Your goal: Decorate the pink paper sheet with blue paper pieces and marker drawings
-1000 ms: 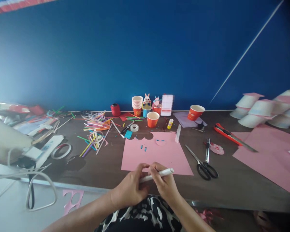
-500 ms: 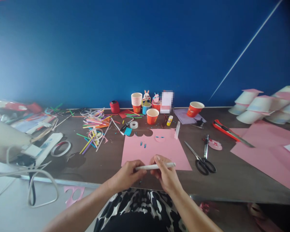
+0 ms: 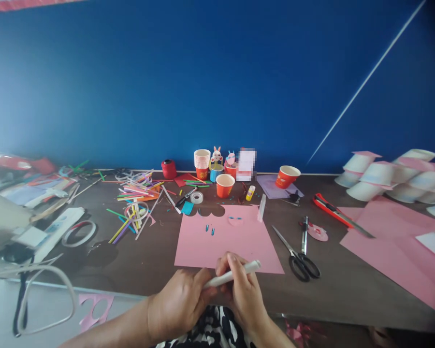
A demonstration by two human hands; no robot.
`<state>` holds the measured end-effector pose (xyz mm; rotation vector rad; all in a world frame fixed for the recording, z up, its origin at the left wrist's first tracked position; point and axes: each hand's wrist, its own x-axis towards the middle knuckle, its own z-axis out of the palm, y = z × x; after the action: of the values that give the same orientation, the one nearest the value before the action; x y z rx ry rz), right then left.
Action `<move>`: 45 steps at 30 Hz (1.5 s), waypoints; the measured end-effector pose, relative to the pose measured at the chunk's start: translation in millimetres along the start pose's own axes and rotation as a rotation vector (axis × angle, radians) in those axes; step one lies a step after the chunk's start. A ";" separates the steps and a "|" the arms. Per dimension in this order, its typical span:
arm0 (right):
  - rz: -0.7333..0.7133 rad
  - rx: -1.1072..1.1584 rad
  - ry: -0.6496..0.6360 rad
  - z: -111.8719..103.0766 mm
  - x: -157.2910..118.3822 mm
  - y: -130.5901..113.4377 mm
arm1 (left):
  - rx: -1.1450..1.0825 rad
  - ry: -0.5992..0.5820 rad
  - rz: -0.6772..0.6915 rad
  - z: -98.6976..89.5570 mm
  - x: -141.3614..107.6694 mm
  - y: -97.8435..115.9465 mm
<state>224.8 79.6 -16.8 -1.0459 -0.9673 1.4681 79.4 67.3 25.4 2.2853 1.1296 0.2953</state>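
A white pen (image 3: 232,275) is held between both hands at the front edge of the table. My left hand (image 3: 188,297) has its fingers closed round the pen's left end. My right hand (image 3: 241,290) grips it further right, with the right end sticking out past the fingers. Just beyond the hands lies a pink sheet (image 3: 228,246) with a scalloped top edge. On it are two small blue-black pieces (image 3: 210,230) and a small pink shape with blue marks (image 3: 235,221).
Black-handled scissors (image 3: 299,258), a marker (image 3: 304,235) and a red cutter (image 3: 333,210) lie right. Red paper cups (image 3: 225,186) stand behind the sheet. Coloured strips (image 3: 139,186), a tape roll (image 3: 79,234) and a white cable (image 3: 70,295) are left. Stacked cups (image 3: 371,179) stand far right.
The view has shifted, so the table things sit lower in the picture. Both hands are closer to the body, and the pen is tilted more, its right end raised.
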 end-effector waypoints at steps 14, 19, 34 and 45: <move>-0.104 -0.672 -0.083 -59.7 -1.9 0.9 | 0.564 0.393 -0.357 -54.8 30.1 -143.9; -0.245 -0.818 -0.023 -71.9 7.0 -8.1 | 0.531 0.470 -0.103 -35.5 46.7 -127.6; -0.378 -1.180 -0.088 -64.1 43.6 -11.1 | 0.417 0.178 0.002 1.5 81.6 -89.0; -0.356 -1.428 -0.215 -38.8 101.5 -17.3 | 0.278 0.293 0.002 -14.7 104.0 -86.7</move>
<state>259.1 184.0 -23.3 -1.5274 -2.3346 0.4188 80.4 196.4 -18.1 2.5443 1.3881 0.5158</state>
